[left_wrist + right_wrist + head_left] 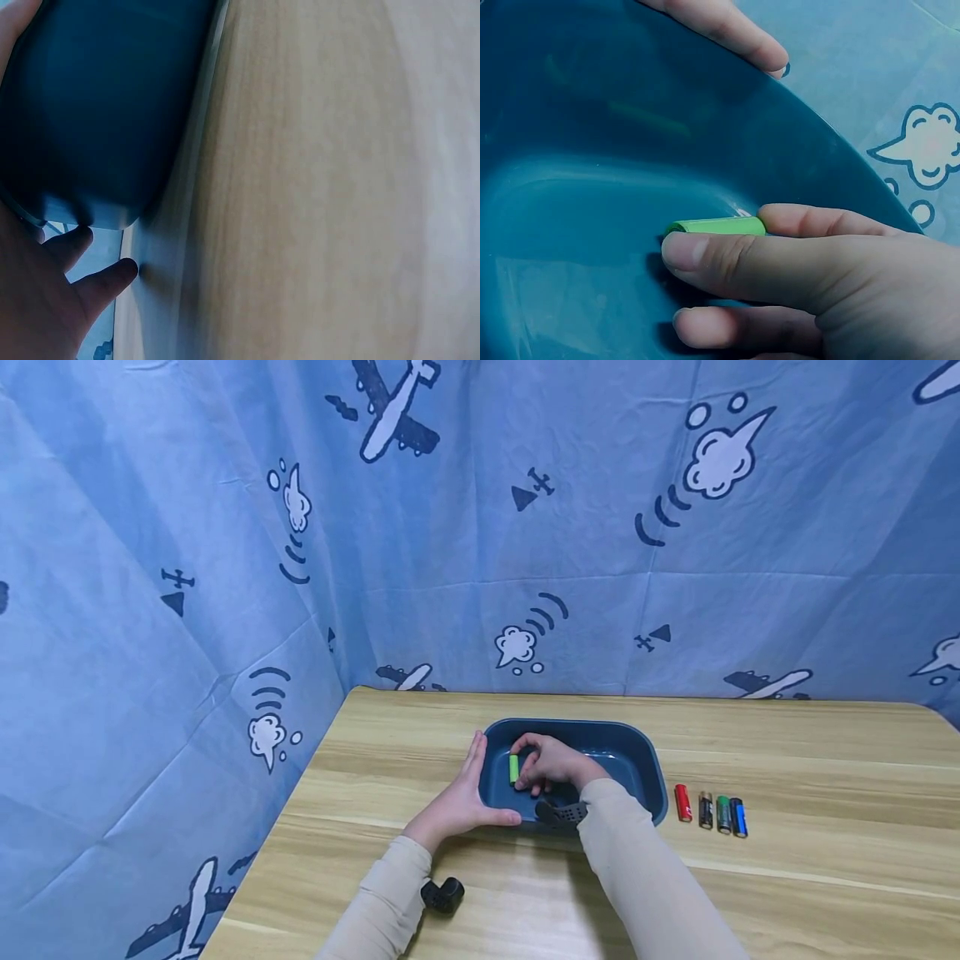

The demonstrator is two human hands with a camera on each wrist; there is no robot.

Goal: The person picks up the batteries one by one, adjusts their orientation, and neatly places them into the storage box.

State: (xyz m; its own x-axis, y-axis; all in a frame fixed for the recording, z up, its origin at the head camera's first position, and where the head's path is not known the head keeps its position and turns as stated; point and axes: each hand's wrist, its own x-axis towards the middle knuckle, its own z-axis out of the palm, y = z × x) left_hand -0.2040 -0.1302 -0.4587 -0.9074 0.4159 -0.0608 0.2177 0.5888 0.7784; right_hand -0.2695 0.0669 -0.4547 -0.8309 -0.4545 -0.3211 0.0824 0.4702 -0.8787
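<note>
Green battery (718,225): inside the tub (645,760), at its left wall, pinched in the right hand (551,764); fingers hide most of it. Left hand (461,802): flat against the tub's outer left side, fingers straight, holding nothing. Four batteries (710,810): on the table (825,793), right of the tub.

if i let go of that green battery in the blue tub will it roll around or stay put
The small green cylindrical battery would probably roll: it is round and lies on its side. The dark blue plastic tub looks smooth and glossy, so little would stop it, though the curved walls should contain it. It looks rigid, pinched firmly by the right hand.
</note>
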